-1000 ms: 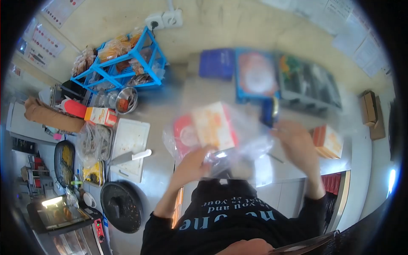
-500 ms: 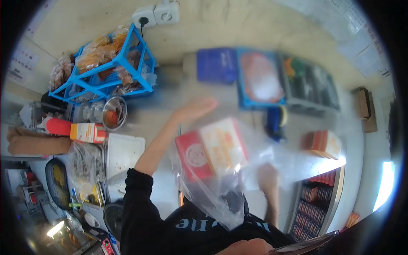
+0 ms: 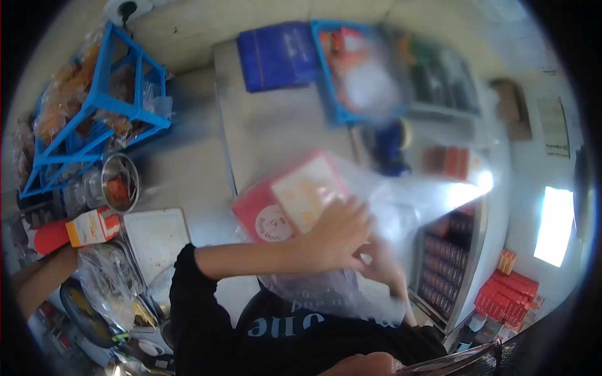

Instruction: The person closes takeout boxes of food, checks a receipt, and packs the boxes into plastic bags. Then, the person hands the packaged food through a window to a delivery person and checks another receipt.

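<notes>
A clear plastic bag (image 3: 382,216) lies in front of my chest with boxes inside. One is a red box with a round white emblem (image 3: 251,210), the other a white box with orange print (image 3: 304,200). My left hand (image 3: 342,235) reaches across the boxes, its fingers bent down and closed on the bag's plastic beside the white box. Close against it, my right hand (image 3: 384,266) is partly blurred, with thumb and fingers pinched on the bag. The exact fold of plastic between the fingers is hidden.
A blue rack of bagged food (image 3: 94,106) stands at the left, near a metal bowl (image 3: 120,182) and white tray (image 3: 157,241). Another person's arm (image 3: 47,279) enters there. Behind are a blue packet (image 3: 276,56) and blue crate (image 3: 326,81); an orange-and-white box (image 3: 454,163) sits right.
My left hand has come down from beyond the boxes onto the bag, beside my right hand. The bagged boxes have moved slightly left, and the whole view has shifted.
</notes>
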